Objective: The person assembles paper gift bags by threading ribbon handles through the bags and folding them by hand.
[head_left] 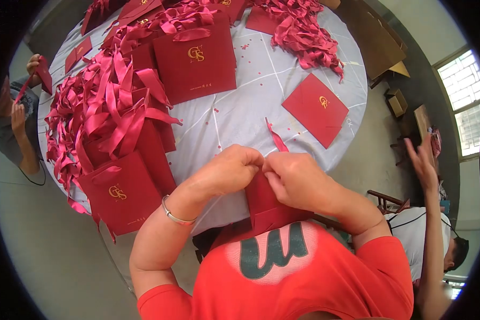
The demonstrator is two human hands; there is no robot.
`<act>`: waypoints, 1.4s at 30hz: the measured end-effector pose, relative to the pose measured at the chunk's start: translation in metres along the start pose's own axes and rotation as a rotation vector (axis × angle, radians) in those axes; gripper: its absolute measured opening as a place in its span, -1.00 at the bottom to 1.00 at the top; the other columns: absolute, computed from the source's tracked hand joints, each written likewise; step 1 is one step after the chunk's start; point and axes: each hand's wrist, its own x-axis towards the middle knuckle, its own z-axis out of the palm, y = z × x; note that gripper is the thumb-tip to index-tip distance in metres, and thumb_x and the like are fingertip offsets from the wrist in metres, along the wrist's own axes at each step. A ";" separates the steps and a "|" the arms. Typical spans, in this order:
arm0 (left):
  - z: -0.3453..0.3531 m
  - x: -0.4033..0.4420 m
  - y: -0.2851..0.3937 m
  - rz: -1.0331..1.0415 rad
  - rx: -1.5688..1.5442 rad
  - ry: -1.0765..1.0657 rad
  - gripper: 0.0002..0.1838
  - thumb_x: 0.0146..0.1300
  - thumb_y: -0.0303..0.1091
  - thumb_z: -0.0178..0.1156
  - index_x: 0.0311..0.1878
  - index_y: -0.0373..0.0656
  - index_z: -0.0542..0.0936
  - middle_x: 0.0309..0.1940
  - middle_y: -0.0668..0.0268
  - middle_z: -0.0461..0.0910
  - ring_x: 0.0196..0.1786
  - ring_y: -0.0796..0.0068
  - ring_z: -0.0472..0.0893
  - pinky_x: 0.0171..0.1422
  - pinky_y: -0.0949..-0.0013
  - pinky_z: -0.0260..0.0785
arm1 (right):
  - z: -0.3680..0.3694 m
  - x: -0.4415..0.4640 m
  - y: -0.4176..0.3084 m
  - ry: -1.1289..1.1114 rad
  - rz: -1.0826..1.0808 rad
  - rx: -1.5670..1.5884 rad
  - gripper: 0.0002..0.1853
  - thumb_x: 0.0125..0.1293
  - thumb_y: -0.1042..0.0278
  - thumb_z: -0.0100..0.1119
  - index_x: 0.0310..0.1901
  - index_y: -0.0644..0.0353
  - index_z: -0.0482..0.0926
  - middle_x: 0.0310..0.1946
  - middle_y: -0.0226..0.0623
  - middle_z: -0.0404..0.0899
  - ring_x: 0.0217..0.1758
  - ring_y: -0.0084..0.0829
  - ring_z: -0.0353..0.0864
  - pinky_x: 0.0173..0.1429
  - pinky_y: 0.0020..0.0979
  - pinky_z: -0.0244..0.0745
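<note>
A dark red paper bag [272, 205] stands upright against my body at the table's near edge. Above its top, my left hand [237, 166] and my right hand [298, 178] meet, both with their fingers closed. A pink ribbon [276, 136] sticks out beyond my right hand toward the table. What my left fingertips pinch is too small to make out; the ribbon runs into my right hand's grip. A flat red bag with a gold logo [317, 109] lies on the table to the right.
On the round table with its pale cloth [250, 69] are red bags [197, 64], a bag pile with ribbon handles [117, 192] and loose ribbons [309, 37]. One person [21, 122] holds a ribboned bag at left; others are at right.
</note>
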 end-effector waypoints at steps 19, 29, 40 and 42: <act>0.002 -0.004 0.005 0.034 0.032 -0.024 -0.80 0.32 -0.55 0.08 -0.05 -0.35 0.61 -0.42 0.35 0.64 -0.35 0.67 0.52 -0.29 0.49 0.36 | -0.024 0.001 0.002 -0.056 0.042 0.008 -0.79 0.17 0.28 0.35 -0.31 0.25 0.62 -0.50 -0.09 0.61 -0.38 -0.07 0.65 -0.26 -0.15 0.51; 0.018 -0.020 0.024 0.146 0.053 0.056 -0.88 0.24 -0.53 0.31 -0.20 -0.30 0.58 -0.51 0.45 0.59 -0.42 0.79 0.47 -0.44 0.56 0.29 | -0.047 0.034 0.042 -0.534 0.252 0.692 -0.83 0.22 0.43 0.26 -0.16 0.26 0.64 -0.41 -0.39 0.64 -0.36 -0.59 0.57 -0.28 -0.48 0.47; 0.028 -0.023 0.030 0.290 0.265 0.184 -0.77 0.12 -0.60 0.38 -0.31 -0.27 0.46 -0.68 0.36 0.55 -0.48 0.81 0.45 -0.46 0.56 0.28 | -0.032 0.049 0.042 -0.811 0.430 0.739 -0.74 0.02 0.53 0.26 -0.18 0.27 0.61 -0.49 -0.42 0.58 -0.50 -0.59 0.46 -0.43 -0.53 0.33; 0.025 -0.022 0.030 0.276 0.293 0.175 -0.77 0.12 -0.61 0.36 -0.32 -0.27 0.45 -0.68 0.37 0.54 -0.49 0.81 0.44 -0.47 0.56 0.27 | -0.032 0.043 0.037 -0.639 0.473 0.665 -0.75 0.02 0.55 0.23 -0.20 0.31 0.61 -0.49 -0.39 0.60 -0.47 -0.57 0.51 -0.41 -0.50 0.40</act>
